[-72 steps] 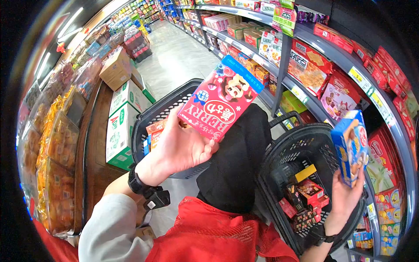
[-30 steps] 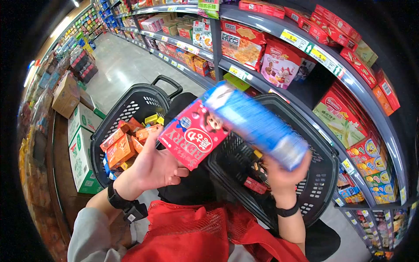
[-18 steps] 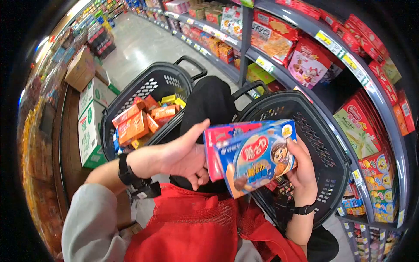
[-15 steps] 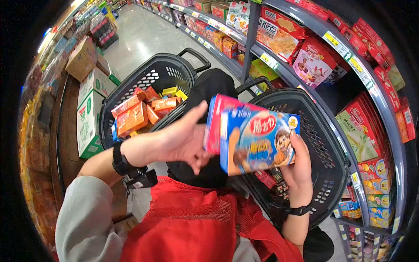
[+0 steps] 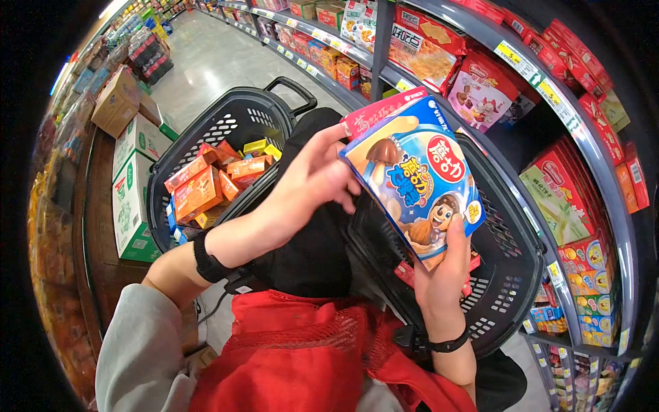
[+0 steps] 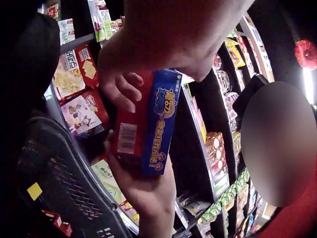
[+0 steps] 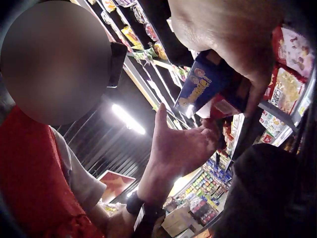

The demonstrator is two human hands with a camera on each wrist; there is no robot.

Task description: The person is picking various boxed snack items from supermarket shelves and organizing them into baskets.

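My right hand (image 5: 443,275) holds a blue biscuit box (image 5: 419,172) with a chocolate-topped mushroom biscuit on its front, thumb on the face. Flat behind it lies the pink biscuit box (image 5: 384,110), mostly covered in the head view. From the left wrist, the pink box's barcode end (image 6: 127,139) and the blue box's printed side (image 6: 161,124) show together in the right palm. My left hand (image 5: 309,185) is at the boxes' left edge, fingers loosely bent, fingertips right at the edge. Its thumb (image 7: 161,119) stands apart from the boxes in the right wrist view.
A black basket (image 5: 268,110) on the left holds orange, yellow and blue boxes. Another black basket (image 5: 511,254), under the right hand, has small red boxes. Snack shelves (image 5: 549,75) run along the right; green-white cartons (image 5: 134,199) stand left.
The pink box has passed from the left hand into the right, behind the blue one. Most recently, the pair has turned and risen slightly, and the left fingers have come up beside it.
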